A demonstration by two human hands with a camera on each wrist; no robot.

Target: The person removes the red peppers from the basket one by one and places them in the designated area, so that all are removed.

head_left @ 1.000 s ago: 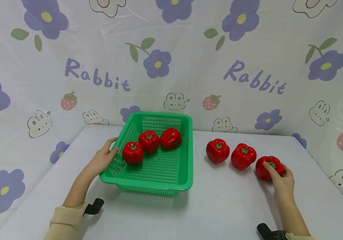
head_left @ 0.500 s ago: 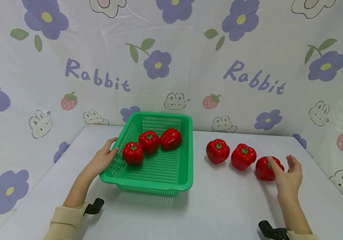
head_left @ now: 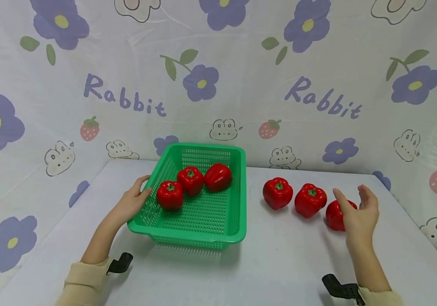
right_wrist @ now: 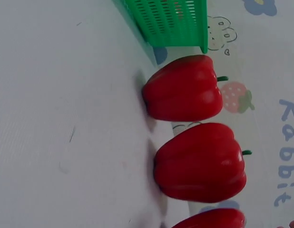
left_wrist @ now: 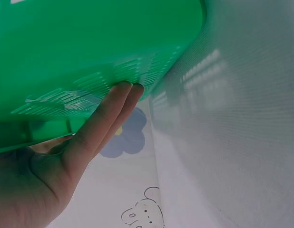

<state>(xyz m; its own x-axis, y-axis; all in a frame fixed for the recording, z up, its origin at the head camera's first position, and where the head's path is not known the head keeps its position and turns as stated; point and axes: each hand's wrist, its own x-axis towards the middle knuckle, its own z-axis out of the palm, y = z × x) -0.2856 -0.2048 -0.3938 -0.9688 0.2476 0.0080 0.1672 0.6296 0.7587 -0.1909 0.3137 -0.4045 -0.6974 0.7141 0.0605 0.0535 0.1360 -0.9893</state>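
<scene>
My left hand [head_left: 133, 199] holds the left side of a green plastic basket [head_left: 187, 239], thumb at its rim in the head view. In the left wrist view, straight fingers [left_wrist: 104, 116] lie against the basket's outer wall. Inside the basket are three red bell peppers [head_left: 170, 196], one on its side. My right hand [head_left: 361, 221] has thumb and fingers spread apart, with nothing gripped. It partly covers the rightmost bell pepper [head_left: 334, 216] on the table; whether they touch cannot be told. Two more upright bell peppers, the middle one [head_left: 310, 200] and the left one [head_left: 277, 193], stand beside it.
The white table [head_left: 279, 263] runs back to a patterned cloth backdrop [head_left: 241, 55] close behind the basket. Black camera mounts sit on both wrists, the right one [head_left: 340, 289] low over the table.
My right hand has let go of the rightmost bell pepper, lifted off it and spread its fingers, shifting slightly right and then back left. My left hand and the basket have not moved.
</scene>
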